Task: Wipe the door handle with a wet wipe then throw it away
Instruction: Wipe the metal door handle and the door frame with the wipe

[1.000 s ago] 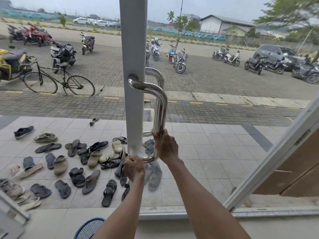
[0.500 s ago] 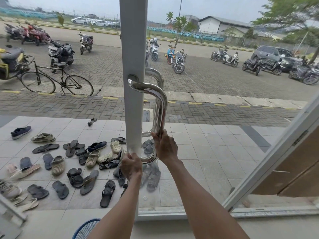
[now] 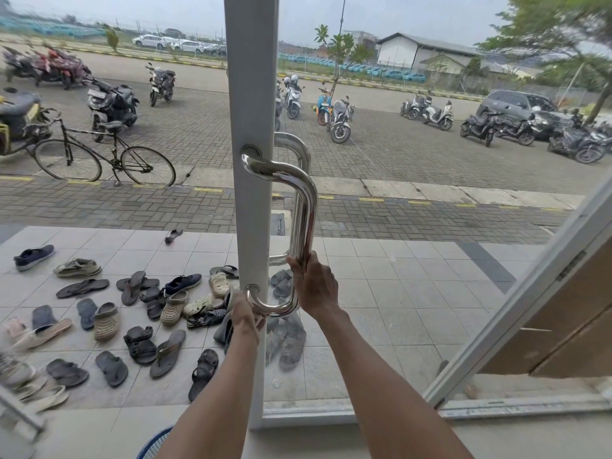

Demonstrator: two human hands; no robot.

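A polished steel door handle [image 3: 306,207] is fixed to the white door frame [image 3: 251,94] of a glass door. My right hand [image 3: 314,286] is wrapped around the lower part of the handle's upright bar. My left hand [image 3: 245,318] is closed at the handle's bottom bend, right by the lower mount and the frame edge. No wet wipe shows in either hand; if there is one, the fingers hide it.
A blue mesh basket rim [image 3: 155,445] peeks in at the bottom edge, left of my arms. Through the glass lie several sandals and shoes [image 3: 139,313] on the tiled porch, a bicycle [image 3: 106,157] and parked motorbikes. A second door leaf [image 3: 516,299] stands open at the right.
Both hands stay at the lower end of the handle. My left hand has shifted slightly to the left, and the view has drifted a little.
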